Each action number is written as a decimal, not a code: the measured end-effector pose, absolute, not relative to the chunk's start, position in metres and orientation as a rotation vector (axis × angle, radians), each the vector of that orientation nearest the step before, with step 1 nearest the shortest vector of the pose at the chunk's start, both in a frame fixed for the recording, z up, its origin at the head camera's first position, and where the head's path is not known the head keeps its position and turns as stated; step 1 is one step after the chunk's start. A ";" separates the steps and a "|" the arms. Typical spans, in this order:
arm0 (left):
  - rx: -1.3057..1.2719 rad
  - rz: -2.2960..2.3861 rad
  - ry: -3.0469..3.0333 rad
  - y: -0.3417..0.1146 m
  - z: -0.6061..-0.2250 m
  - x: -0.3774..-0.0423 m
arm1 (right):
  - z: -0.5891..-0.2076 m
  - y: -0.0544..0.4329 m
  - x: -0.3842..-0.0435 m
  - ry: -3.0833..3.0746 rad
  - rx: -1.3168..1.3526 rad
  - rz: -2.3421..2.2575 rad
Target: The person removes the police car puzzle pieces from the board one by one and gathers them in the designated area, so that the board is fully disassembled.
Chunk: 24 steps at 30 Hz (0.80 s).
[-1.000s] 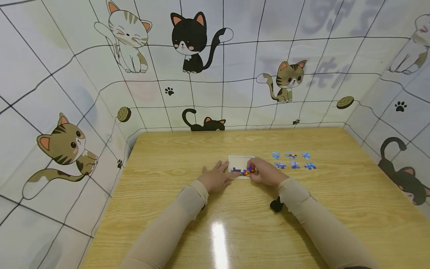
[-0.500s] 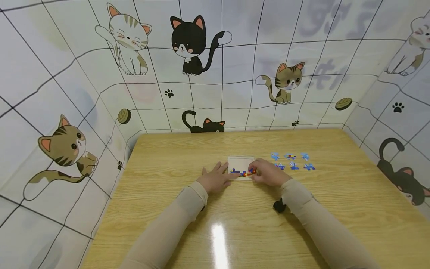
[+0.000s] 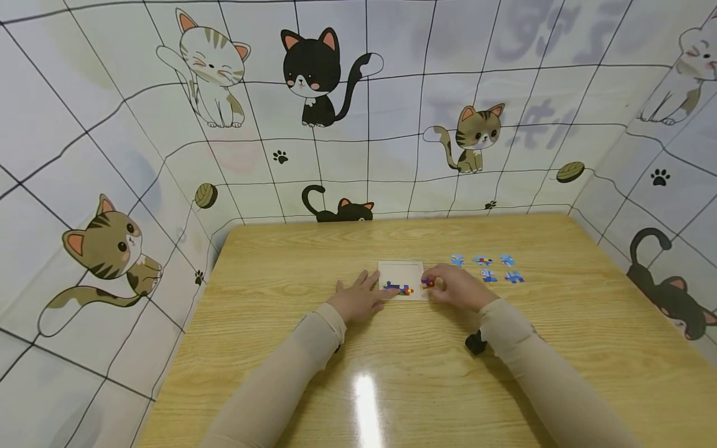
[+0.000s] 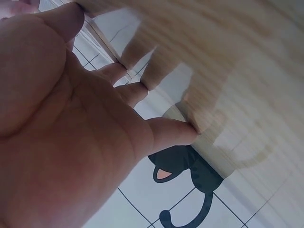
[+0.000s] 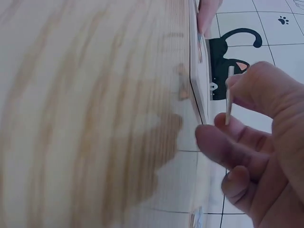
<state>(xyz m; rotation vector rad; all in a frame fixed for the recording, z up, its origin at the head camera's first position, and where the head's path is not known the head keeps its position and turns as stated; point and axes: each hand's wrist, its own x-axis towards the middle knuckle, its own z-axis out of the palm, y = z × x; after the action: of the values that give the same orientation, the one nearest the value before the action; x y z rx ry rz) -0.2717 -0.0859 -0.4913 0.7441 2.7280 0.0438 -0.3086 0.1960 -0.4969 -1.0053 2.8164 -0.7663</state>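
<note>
A white puzzle tray (image 3: 400,270) lies on the table, with a strip of colourful jigsaw pieces (image 3: 395,289) along its near edge. My left hand (image 3: 358,298) is at the tray's left side, fingers spread and thumb reaching over the strip; its fingertips touch the tabletop in the left wrist view. Just off the tray's right edge, my right hand (image 3: 458,288) pinches a blue, red and yellow jigsaw piece (image 3: 428,283). The right wrist view shows this piece (image 5: 229,97) edge-on between thumb and fingers, raised above the table surface.
Several loose, mostly blue jigsaw pieces (image 3: 483,260) are laid out in rows right of the tray, partly behind my right hand. A small black block (image 3: 475,343) sits at the right wrist. Cat-printed walls (image 3: 392,155) enclose the wooden table (image 3: 291,261).
My right hand has drawn away to the right, taking the pinched jigsaw piece from the strip's right end past the tray's edge. My left hand has stayed in place.
</note>
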 end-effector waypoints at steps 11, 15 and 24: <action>0.771 0.027 2.747 -0.086 -0.493 -0.270 | -0.492 0.213 -0.308 2.943 -0.873 -0.712; 0.781 0.043 2.755 -0.086 -0.492 -0.269 | -0.491 0.223 -0.308 2.956 -0.872 -0.706; 0.772 0.009 2.752 -0.086 -0.496 -0.271 | -0.490 0.250 -0.307 2.981 -0.849 -0.689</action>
<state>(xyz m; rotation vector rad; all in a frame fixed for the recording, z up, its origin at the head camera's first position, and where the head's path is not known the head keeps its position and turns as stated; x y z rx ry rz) -0.2710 -0.0862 -0.4958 0.7721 2.7523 0.0089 -0.3065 0.2501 -0.4904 -0.8490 2.9812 -0.6886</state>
